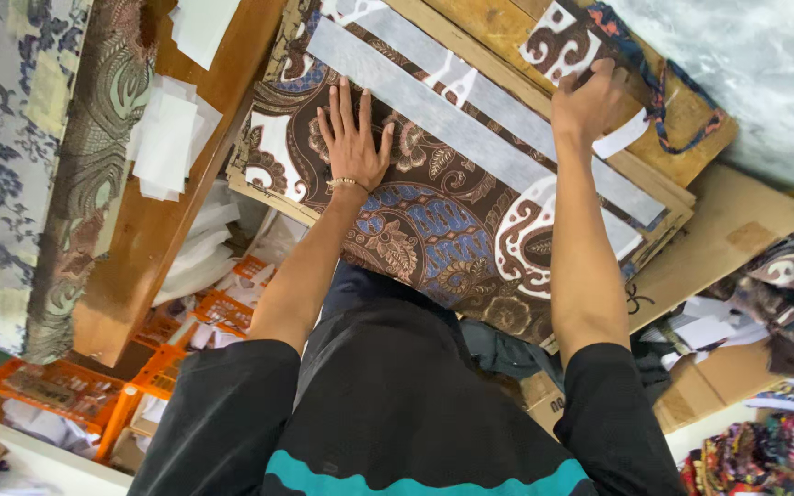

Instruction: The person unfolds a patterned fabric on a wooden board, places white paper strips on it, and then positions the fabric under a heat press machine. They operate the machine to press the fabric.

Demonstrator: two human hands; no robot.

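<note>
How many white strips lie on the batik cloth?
2: a long white strip runs diagonally beside the left hand; a second strip, parallel, reaches the right hand.

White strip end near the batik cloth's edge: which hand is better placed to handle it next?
Probably the right. The right hand is curled right beside the white strip end. The left hand lies flat with its fingers spread on the batik cloth, well away from it.

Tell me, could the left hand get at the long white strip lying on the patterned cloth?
Probably yes. The left hand lies flat on the patterned cloth, its fingers just short of the white strip. Nothing lies between them, and the right hand is busy farther along.
</note>
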